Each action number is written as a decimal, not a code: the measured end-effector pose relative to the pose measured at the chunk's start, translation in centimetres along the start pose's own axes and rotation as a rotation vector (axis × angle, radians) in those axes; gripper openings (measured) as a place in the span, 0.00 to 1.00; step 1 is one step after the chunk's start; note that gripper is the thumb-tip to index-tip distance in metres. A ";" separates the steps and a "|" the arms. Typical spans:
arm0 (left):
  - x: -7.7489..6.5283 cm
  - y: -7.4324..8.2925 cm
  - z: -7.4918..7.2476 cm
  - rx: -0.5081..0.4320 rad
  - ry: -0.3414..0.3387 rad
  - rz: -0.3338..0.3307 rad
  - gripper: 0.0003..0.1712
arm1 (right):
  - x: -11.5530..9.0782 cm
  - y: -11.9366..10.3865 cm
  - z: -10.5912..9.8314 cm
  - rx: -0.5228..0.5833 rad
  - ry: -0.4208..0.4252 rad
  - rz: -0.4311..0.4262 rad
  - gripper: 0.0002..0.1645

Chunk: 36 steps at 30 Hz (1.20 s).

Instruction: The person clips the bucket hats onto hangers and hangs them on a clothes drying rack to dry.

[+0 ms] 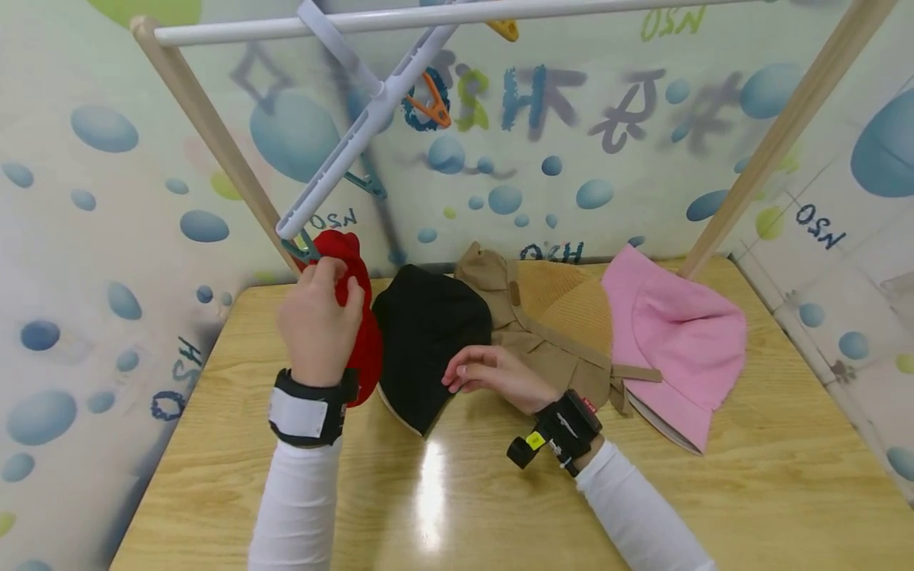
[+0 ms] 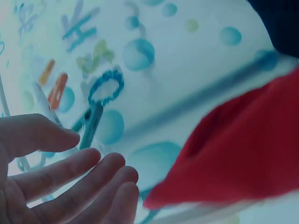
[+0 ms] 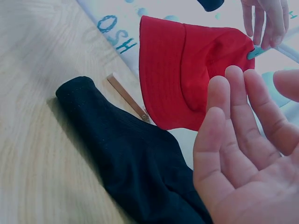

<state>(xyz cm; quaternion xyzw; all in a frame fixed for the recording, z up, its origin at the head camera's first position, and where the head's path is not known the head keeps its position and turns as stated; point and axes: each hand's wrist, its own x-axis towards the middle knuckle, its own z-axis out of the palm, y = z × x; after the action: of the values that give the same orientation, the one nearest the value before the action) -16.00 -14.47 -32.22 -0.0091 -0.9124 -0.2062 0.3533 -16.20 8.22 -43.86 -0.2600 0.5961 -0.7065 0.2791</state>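
Note:
A red bucket hat (image 1: 368, 341) hangs by its crown from a teal clip (image 1: 307, 249) at the near end of a white clip hanger (image 1: 357, 143). My left hand (image 1: 318, 321) is beside that clip, overlapping the hat in the head view. In the left wrist view its fingers (image 2: 88, 186) are loosely bent, thumb apart, with nothing between them. My right hand (image 1: 500, 376) hovers by the black bucket hat (image 1: 428, 337) on the table. Its fingers (image 3: 238, 112) are relaxed and hold nothing in the right wrist view.
The hanger hooks over a white rod (image 1: 571, 11) on wooden posts (image 1: 778, 143). More clips hang from it, including an orange one (image 1: 432, 101). On the wooden table (image 1: 457, 507), a brown and tan hat (image 1: 564, 297) and a pink bucket hat (image 1: 678, 317) lie to the right.

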 end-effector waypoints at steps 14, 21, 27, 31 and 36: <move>-2.5 2.9 5.8 -0.019 -0.214 0.004 0.08 | -1.9 1.3 0.4 -0.003 -0.014 0.021 0.17; -4.1 4.1 8.9 -0.004 -0.316 0.023 0.06 | -3.1 2.3 -0.1 0.000 0.010 -0.043 0.16; -5.7 4.2 11.7 0.008 -0.394 0.010 0.07 | -4.9 2.5 -1.1 0.056 0.087 -0.059 0.18; -6.4 4.1 13.3 0.007 -0.431 0.001 0.10 | -5.9 2.2 -1.8 0.104 0.136 -0.065 0.17; -6.9 4.2 14.9 0.000 -0.497 0.006 0.18 | -6.8 1.8 -2.5 0.121 0.164 -0.081 0.14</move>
<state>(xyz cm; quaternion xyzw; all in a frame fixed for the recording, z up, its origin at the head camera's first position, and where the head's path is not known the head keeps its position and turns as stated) -19.72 -4.00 -45.07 -0.0621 -0.9713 -0.1964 0.1188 -12.99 14.47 -46.26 -0.2080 0.5621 -0.7709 0.2157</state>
